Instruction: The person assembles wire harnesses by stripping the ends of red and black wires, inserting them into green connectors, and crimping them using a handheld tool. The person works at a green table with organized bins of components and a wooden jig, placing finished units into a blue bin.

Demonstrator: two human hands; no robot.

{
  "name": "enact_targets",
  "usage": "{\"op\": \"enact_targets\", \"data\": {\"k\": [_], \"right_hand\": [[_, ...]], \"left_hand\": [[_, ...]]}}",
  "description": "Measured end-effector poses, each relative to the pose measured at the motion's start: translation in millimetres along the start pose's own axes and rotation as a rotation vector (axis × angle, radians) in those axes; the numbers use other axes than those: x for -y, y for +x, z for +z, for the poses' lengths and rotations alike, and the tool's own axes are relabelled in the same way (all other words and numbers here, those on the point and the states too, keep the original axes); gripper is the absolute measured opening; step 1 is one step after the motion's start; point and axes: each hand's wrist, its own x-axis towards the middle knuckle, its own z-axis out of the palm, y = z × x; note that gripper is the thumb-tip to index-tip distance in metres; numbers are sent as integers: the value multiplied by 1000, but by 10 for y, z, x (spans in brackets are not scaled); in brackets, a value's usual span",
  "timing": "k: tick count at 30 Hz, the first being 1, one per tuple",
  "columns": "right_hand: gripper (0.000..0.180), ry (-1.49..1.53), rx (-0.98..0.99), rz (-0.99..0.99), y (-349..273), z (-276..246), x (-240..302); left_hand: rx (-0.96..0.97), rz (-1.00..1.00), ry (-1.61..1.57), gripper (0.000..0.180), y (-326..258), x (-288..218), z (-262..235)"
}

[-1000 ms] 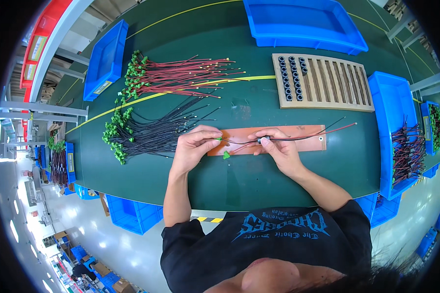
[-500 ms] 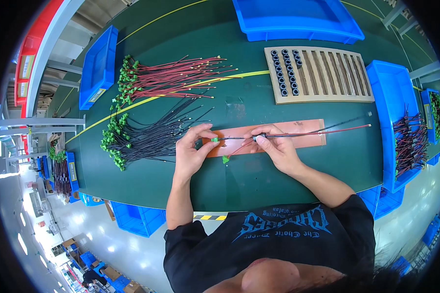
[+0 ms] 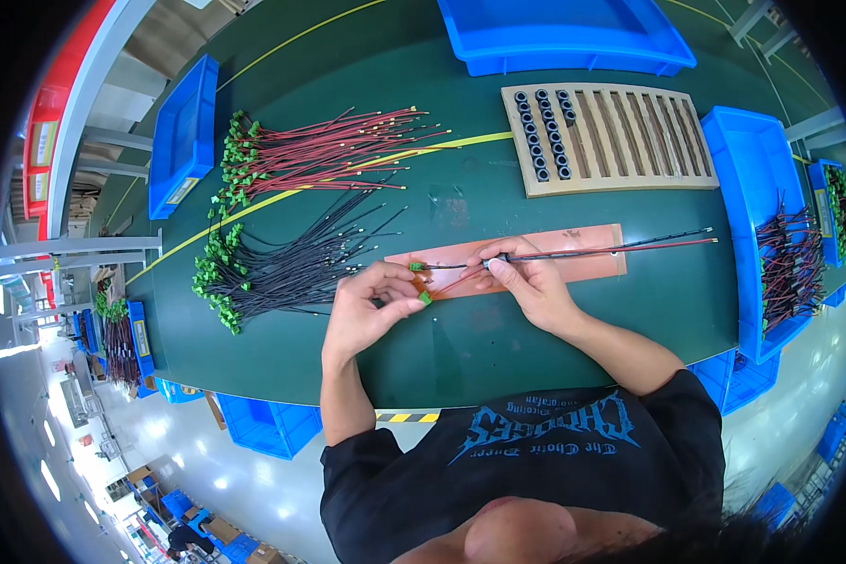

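Observation:
My right hand [image 3: 533, 289] pinches a small black ring core [image 3: 505, 258] above a copper-coloured strip [image 3: 587, 271]. A black wire [image 3: 641, 243] and a red wire [image 3: 653, 248] run through the core, their bare ends reaching out to the right. On the left side each wire ends in a green connector. My left hand [image 3: 362, 310] is curled at these ends, its thumb at the lower green connector [image 3: 425, 298] on the red wire. The upper green connector [image 3: 416, 267], on the black wire, lies against its fingertips.
Left lie bundles of red wires [image 3: 338, 150] and black wires [image 3: 296, 268] with green connectors. Behind stands a slotted board [image 3: 630, 141] with black cores [image 3: 541, 141]. Blue bins stand far back [image 3: 573, 64], left [image 3: 180, 141] and right [image 3: 747, 179], the right one holding finished-looking wire bunches [image 3: 790, 263].
My left hand has shifted from the black wire's connector down to the red wire's connector, which lay loose before. The black wire's free end has swung closer to the red one.

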Motion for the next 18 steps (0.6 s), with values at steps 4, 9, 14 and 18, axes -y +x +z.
{"op": "enact_targets", "data": {"k": [4,9,14,18], "right_hand": [[21,-23,3,-2,-3,8,26],[21,-36,-13,-4,-5,-1,-16],[20,-30,-15,-2,-5,-3,-20],[21,-49,1,-27,5,-3,-31]], "left_hand": [[34,-19,7,30,1,16,13],[-20,217,148,24,34,20,-6],[-52,301,231,22,32,-57,0],[-109,212,225,30,5,-53,17]]}}
